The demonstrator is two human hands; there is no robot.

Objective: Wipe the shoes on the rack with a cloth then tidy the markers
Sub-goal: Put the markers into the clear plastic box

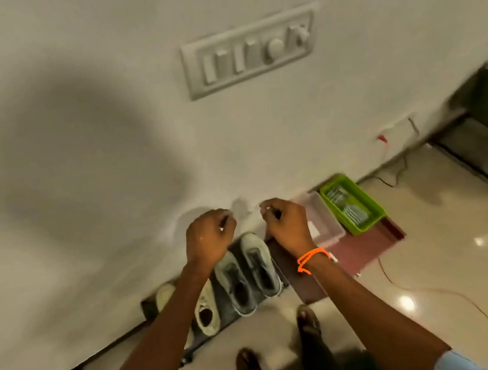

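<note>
Landmark: shoe rack, a low dark rack on the floor against the wall.
Left hand: raised above the rack's middle, fingers curled inward; nothing visible in the grip.
Right hand: raised above the rack's right part, level with the left hand and apart from it, fingers curled; something small and pale may be pinched at the fingertips, but blur prevents confirmation.
Wrist band: orange cord on the right wrist.
Grey shoes: a pair side by side on the rack's middle, toes toward the wall, directly below the two hands.
White shoes: on the rack's left part, just beside the grey pair, partly hidden by the left forearm.
Green tray: at the rack's right end, against the wall, holding pale slim items; whether these are the markers cannot be told.
Clear box: on the rack between the right hand and the green tray, touching the tray.
Switch panel: on the wall, well above the rack.
Orange cable: on the floor, right of the rack.
Person's feet: on the floor in front of the rack, in dark footwear.
</note>
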